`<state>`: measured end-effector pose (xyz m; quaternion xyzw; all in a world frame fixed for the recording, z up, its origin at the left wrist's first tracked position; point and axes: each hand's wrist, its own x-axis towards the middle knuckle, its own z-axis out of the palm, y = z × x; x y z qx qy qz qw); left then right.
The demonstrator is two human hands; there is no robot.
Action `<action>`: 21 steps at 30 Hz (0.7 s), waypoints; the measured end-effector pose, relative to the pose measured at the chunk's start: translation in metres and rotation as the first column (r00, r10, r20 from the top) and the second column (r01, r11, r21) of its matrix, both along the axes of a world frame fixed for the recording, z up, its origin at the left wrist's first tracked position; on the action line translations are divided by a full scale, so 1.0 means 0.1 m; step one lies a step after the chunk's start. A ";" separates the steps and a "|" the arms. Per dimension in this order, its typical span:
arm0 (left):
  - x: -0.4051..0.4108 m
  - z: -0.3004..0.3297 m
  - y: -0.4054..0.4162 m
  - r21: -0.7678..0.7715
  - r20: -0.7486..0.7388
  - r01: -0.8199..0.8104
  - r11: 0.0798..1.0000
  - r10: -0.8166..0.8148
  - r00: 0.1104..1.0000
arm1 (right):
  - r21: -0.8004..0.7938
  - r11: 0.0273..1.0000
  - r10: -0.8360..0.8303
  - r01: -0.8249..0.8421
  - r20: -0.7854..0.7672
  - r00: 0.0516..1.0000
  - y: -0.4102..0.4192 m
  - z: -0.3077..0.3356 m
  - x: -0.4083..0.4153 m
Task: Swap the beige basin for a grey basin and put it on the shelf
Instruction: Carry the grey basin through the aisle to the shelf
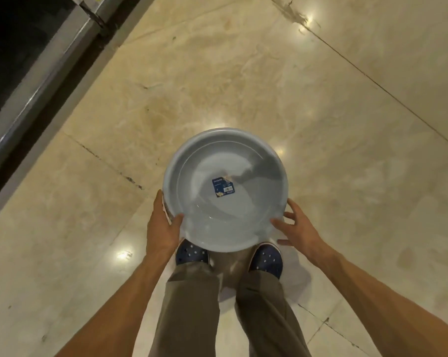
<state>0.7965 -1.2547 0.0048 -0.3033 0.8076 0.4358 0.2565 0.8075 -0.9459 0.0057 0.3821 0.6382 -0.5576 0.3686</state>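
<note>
A round grey basin (256, 166) with a dark blue label in its bottom is held level above the floor, in front of my feet. My left hand (163, 228) grips its left near rim, thumb over the edge and fingers underneath. My right hand (297, 230) is at the right near rim with fingers spread; the thumb touches the rim, the other fingers stand apart from it. No beige basin is in view.
Glossy beige marble floor (243, 73) fills the view. A shelf base with a metal edge (37, 94) runs diagonally along the upper left, dark above it. My legs and blue clogs (192, 253) are directly below the basin.
</note>
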 end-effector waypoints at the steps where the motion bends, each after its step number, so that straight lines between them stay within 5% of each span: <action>1: -0.01 -0.08 -0.05 -0.006 0.028 0.026 1.000 -0.026 0.999 | 0.020 1.000 0.012 -0.012 0.011 1.000 0.01 -0.04 -0.03; 14: -0.23 -0.83 -0.31 0.114 -0.051 0.075 0.991 -0.069 0.996 | 0.099 0.994 0.050 -0.033 -0.170 0.984 0.10 -0.69 -0.38; 21: -0.25 -0.70 -0.40 0.120 -0.067 0.111 0.987 -0.103 0.992 | 0.071 0.997 -0.029 0.040 -0.157 0.987 0.09 -0.55 -0.33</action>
